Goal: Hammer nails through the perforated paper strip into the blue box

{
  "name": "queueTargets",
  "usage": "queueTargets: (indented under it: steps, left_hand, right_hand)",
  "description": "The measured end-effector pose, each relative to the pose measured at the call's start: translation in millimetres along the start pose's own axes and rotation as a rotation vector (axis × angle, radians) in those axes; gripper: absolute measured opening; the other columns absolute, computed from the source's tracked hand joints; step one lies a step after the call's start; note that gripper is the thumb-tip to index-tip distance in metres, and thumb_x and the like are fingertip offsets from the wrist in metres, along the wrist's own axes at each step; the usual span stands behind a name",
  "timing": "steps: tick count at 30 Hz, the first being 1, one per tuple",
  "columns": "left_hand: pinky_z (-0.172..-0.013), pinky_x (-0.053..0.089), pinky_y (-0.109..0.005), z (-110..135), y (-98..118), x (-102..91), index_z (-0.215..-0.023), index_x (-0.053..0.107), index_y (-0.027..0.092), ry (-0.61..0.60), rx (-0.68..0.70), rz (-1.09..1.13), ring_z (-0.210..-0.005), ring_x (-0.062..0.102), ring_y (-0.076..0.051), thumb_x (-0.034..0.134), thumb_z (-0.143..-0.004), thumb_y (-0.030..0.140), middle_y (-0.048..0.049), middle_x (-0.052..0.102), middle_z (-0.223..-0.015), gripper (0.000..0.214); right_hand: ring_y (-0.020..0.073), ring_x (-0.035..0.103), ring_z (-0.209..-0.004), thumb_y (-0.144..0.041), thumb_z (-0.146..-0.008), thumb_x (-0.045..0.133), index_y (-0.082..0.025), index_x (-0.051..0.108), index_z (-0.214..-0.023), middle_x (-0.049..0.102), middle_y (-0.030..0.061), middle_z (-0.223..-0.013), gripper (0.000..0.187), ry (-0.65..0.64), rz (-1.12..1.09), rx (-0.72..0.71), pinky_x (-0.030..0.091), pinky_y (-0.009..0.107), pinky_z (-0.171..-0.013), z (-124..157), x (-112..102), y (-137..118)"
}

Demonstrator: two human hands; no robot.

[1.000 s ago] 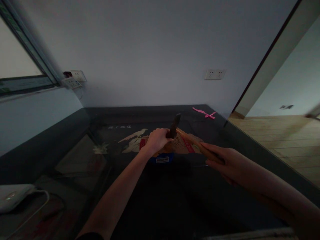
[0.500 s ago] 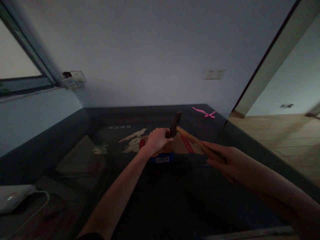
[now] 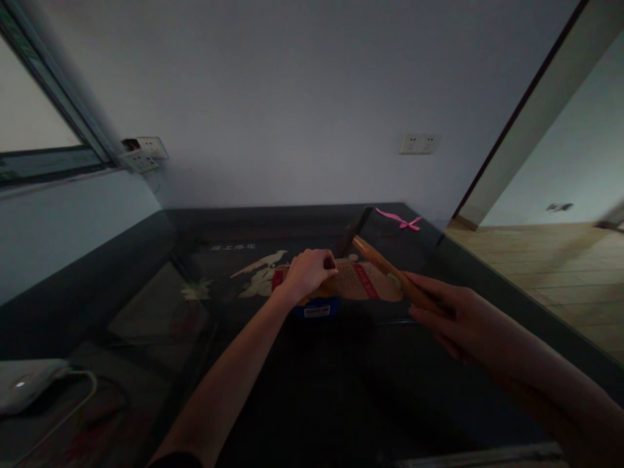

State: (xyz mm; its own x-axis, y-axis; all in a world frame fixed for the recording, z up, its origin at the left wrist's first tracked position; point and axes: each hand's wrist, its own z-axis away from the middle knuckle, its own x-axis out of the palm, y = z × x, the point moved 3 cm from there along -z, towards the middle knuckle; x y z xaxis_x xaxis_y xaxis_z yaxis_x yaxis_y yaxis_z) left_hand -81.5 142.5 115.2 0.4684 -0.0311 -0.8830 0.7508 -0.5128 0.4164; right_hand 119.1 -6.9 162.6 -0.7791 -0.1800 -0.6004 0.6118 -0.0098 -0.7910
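Note:
My right hand (image 3: 451,315) grips a hammer (image 3: 377,259) by its wooden handle. The dark hammer head is lifted above the table, up and to the right of my left hand (image 3: 312,270). Thumb and forefinger of that left hand are pinched together; what they hold, if anything, is too small to make out. Under and beside it lies a long, flat tan piece (image 3: 348,278) with a dotted pattern and dark red bands. A blue object with a white label (image 3: 318,311) shows just below, partly covered by an orange-brown part and my left hand.
The dark glossy table (image 3: 312,383) bears a printed pale bird-and-flower design. A pink ribbon bow (image 3: 408,225) lies at its far right corner. At the left front are a white device (image 3: 29,387) and its cable. A wall with sockets (image 3: 419,143) stands behind.
The hammer head has risen away from the left fingers, up and to the right. My right hand has shifted slightly right with it; my left hand has stayed in place.

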Motion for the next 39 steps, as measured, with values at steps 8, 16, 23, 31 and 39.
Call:
queueTargets:
  steps: [8,16,23,31,39]
  left_hand:
    - [-0.073,0.047,-0.029,5.7,4.5,-12.0,-0.1,0.064,0.022,0.018,0.103,-0.048,-0.085,0.064,-0.02,0.066,-0.079,0.033,-0.0039,0.07,-0.094,0.024]
    - [-0.079,0.047,-0.028,30.7,14.9,-59.4,-0.098,0.063,0.02,0.427,0.259,0.071,-0.084,0.064,-0.016,0.056,-0.086,0.023,-0.0017,0.07,-0.091,0.014]
    - [-0.067,0.046,-0.024,98.1,-14.8,-63.6,-0.074,0.058,0.017,0.728,0.31,0.09,-0.068,0.059,-0.014,0.048,-0.089,0.026,-0.0023,0.062,-0.071,0.02]
    - [-0.064,0.048,-0.027,142.5,-84.5,17.5,-0.078,0.059,0.017,0.245,0.008,0.203,-0.067,0.06,-0.016,0.045,-0.09,0.039,-0.0035,0.063,-0.073,0.029]
    - [-0.1,0.043,-0.043,105.5,-94.7,48.5,-0.122,0.046,0.016,0.145,-0.162,0.526,-0.117,0.054,-0.027,0.073,-0.07,0.034,-0.0153,0.056,-0.127,0.062]
  right_hand:
    - [0.0052,0.039,-0.033,-0.048,-0.08,0.062,-0.018,0.041,-0.135,0.052,-0.0044,-0.062,0.067,0.286,-0.53,0.036,0.031,0.017,-0.029,16.4,35.0,47.9]
    - [0.0028,0.035,-0.027,-0.043,-0.083,0.06,-0.027,0.053,-0.12,0.048,-0.0064,-0.058,0.041,0.427,-0.939,-0.141,0.027,0.013,-0.024,40.9,40.8,66.7]
    - [0.0069,0.054,-0.047,-0.033,-0.082,0.063,-0.032,0.054,-0.11,0.059,-0.0002,-0.089,0.03,0.14,-0.884,-0.276,0.044,0.017,-0.038,52.9,43.0,69.1]
    - [0.0128,0.061,-0.063,-0.035,-0.081,0.065,-0.029,0.057,-0.113,0.065,0.0027,-0.089,0.033,0.198,-0.572,-0.233,0.05,0.022,-0.052,67.4,44.2,74.1]
    - [0.023,0.068,-0.089,-0.042,-0.072,0.07,-0.026,0.066,-0.109,0.071,0.0065,-0.105,0.041,0.363,-0.136,-0.178,0.055,0.029,-0.076,79.5,33.3,89.5]
